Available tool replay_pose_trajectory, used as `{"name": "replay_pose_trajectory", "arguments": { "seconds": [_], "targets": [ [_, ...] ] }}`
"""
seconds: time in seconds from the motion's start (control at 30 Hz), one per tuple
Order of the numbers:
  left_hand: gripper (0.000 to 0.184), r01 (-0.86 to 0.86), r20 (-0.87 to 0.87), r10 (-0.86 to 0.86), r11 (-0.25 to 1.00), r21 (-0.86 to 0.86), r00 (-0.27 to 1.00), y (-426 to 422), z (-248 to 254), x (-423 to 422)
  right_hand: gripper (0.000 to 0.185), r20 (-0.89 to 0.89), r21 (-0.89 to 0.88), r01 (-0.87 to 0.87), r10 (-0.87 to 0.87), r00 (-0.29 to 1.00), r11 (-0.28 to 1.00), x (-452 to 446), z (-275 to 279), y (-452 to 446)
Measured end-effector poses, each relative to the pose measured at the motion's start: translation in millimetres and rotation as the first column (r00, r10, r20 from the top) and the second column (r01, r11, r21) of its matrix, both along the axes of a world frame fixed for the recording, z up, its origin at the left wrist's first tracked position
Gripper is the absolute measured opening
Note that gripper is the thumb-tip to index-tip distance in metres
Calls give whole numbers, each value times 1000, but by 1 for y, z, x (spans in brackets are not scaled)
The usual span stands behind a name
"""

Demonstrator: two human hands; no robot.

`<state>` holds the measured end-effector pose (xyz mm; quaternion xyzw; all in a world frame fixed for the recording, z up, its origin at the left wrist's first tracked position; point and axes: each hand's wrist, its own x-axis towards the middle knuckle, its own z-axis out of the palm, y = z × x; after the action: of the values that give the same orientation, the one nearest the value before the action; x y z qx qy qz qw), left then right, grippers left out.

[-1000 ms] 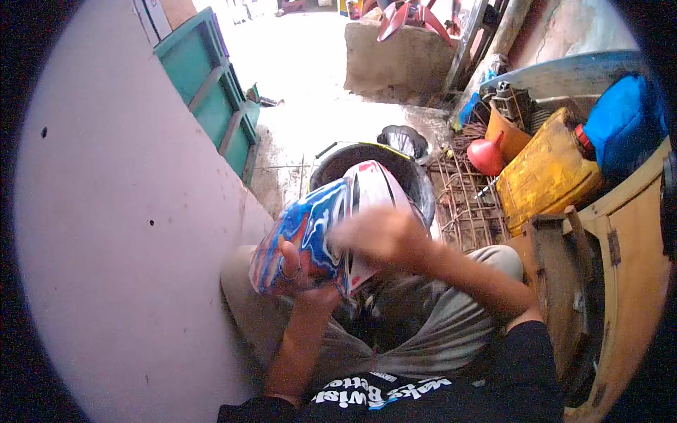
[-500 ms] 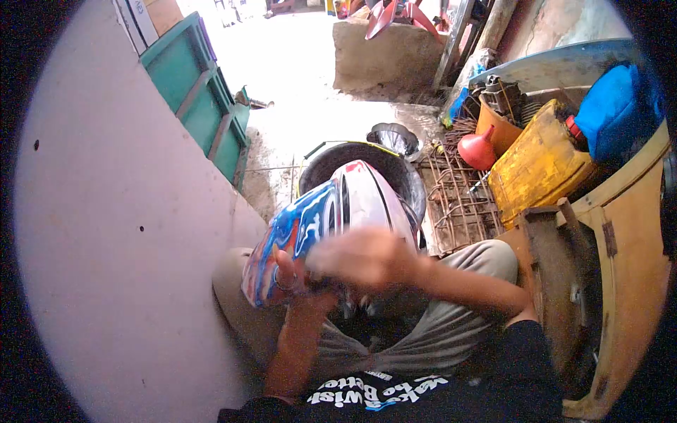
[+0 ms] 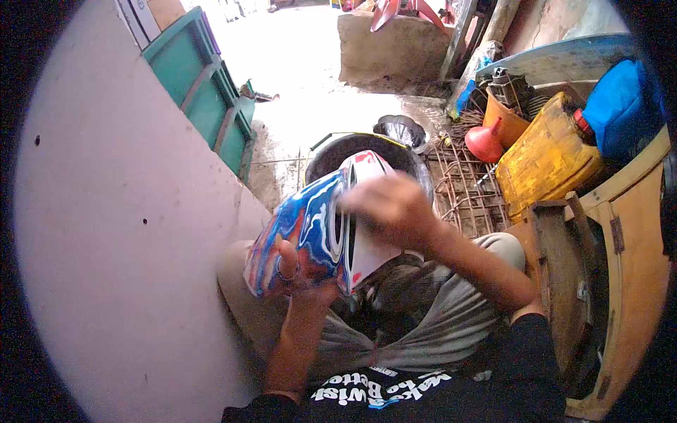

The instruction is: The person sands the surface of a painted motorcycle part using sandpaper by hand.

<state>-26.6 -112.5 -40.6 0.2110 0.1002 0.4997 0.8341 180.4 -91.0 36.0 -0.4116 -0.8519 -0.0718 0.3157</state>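
Note:
A curved, hollow painted panel [image 3: 305,215], marbled blue, white and orange on its left side and mostly white on its right, is tilted above my lap. My left hand [image 3: 302,278] grips its lower left part, thumb on the outside and the other fingers largely hidden beneath. Over the white side is my right hand [image 3: 395,206], blurred by motion, with its fingers bent together against the surface. Whatever lies under those fingers is too smeared to make out. Just beyond the panel stands a dark bucket [image 3: 330,156] with a yellow rim or handle.
A pale wall [image 3: 106,233] closes in on my left. To the right are a wire grid [image 3: 469,190], a red funnel [image 3: 484,143], a yellow jerrycan [image 3: 546,166], a blue container [image 3: 624,106] and a wooden frame [image 3: 638,268]. A black flower-shaped pot [image 3: 402,131] stands behind the bucket.
My right hand has moved up and to the right across the panel, uncovering its lower white edge. My left hand keeps its hold. The view has shifted slightly.

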Motion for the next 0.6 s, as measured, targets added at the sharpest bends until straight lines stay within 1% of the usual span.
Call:
{"name": "replay_pose_trajectory", "arguments": {
  "seconds": [0.1,0.13,0.17,0.2,0.23,0.27,0.3,0.37,0.4,0.43,0.5,0.57,0.6],
  "targets": [
    [109,-39,-5,39,999,0,999,3,16,10,21,-31,90,-64,67,997,994,-10,-9,-4],
    [110,264,344,-229,963,-57,911,27,-58,0,20,6,239,-219,224,975,946,-26,-20,-19],
    [111,544,648,-411,839,-8,642,50,-131,-12,20,-36,211,-370,386,922,905,-42,-7,-37],
    [112,266,299,-249,964,-18,921,38,-102,-10,21,-13,200,-319,328,944,926,-38,-8,-33],
    [113,-13,-87,20,996,89,996,17,-42,-4,22,6,186,-265,268,963,946,-28,-9,-23],
    [114,-65,-5,66,997,51,998,4,23,8,22,28,172,-210,208,978,962,-17,-9,-12],
    [114,-68,-13,69,998,9,998,-1,30,10,24,-40,55,-41,44,998,998,2,-6,5],
    [114,-70,-26,68,995,-77,997,-6,36,13,25,-49,95,57,-52,997,994,12,-4,15],
    [116,-33,-3,33,997,-76,999,-4,34,9,25,3,77,5,-5,1000,997,-1,-7,0],
    [116,-30,-3,29,998,-49,1000,-1,32,10,26,-52,140,-167,176,983,976,-18,-8,-14],
    [115,-23,-22,23,1000,-8,1000,2,21,8,27,55,161,-465,462,885,871,-42,0,-41],
    [114,-5,-46,6,1000,25,999,1,14,4,28,-45,168,-374,386,921,912,-27,-18,-20],
    [112,40,40,-38,999,-31,998,-1,22,4,27,-10,60,-169,170,985,984,-12,1,-11]
  ]
}}
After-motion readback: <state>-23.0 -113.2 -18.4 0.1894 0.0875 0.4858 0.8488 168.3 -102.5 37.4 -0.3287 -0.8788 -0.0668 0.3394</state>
